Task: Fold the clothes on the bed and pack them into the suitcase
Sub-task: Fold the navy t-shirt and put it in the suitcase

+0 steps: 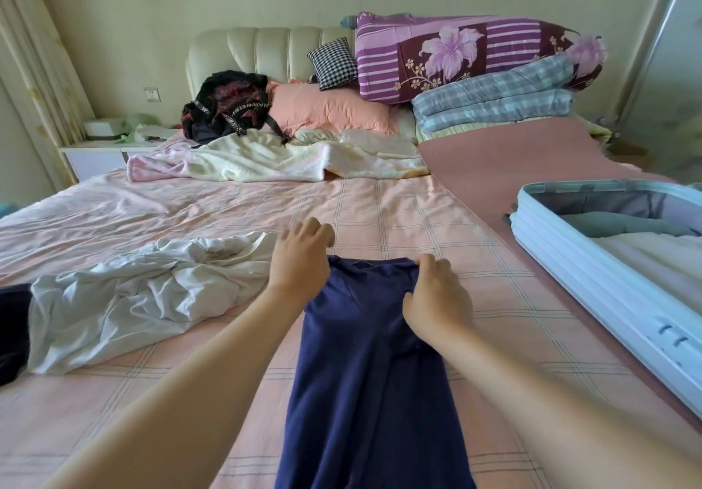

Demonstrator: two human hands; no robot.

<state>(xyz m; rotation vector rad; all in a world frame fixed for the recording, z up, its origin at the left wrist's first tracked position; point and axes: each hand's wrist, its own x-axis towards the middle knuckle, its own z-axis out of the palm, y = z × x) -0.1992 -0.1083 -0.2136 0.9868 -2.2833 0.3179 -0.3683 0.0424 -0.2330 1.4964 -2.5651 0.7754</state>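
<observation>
The long navy blue cloth garment (374,374) lies flat as a narrow strip at 6 o'clock on the bed with its pink checked sheet (380,207), its near end cut off by the frame's bottom edge. Its far left corner is hidden behind the left hand (300,260), so whether those curled fingers grip cloth is impossible to say. The right hand (437,295) sits at the far right corner, fingers hooked over the hem and thumb pressing into the soft fabric, pinching it. Both bare forearms reach straight out from the bottom. At 9 o'clock lies a crumpled white garment (144,295), and beyond it a dark cloth (13,329), cut by the left edge. At 3 o'clock, a pale blue ribbed hard-shell suitcase (569,268) lies open, folded items inside, partly out of frame.
</observation>
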